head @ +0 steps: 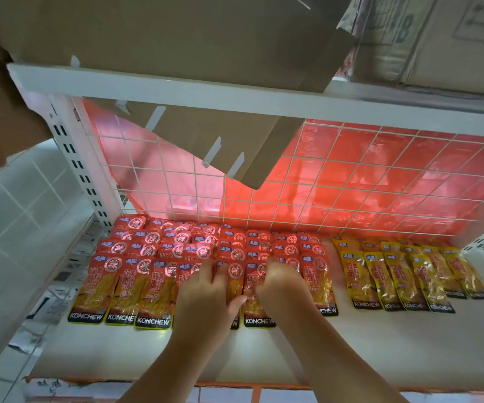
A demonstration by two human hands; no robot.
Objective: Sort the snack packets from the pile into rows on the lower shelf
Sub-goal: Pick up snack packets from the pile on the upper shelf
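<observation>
The lower shelf (351, 344) is white, closed at the rear by a wire back panel (351, 175) with red film behind it. A cardboard box (177, 39) sits on the level above.

The red packets (136, 274) occupy the left and centre of the shelf in overlapping rows. Their long axis runs front to back, with the black KONCHEW band toward the front edge. The yellow packets (403, 274) lie at the right, set apart by a gap, with the same orientation.

Both forearms reach in from the front. The left hand (206, 295) lies palm down on the front red row, fingers extended and spread, thumb out. The right hand (281, 283), just beside it, has its fingers bent down onto the packets. Its fingertips are hidden, so any grip cannot be determined.
</observation>
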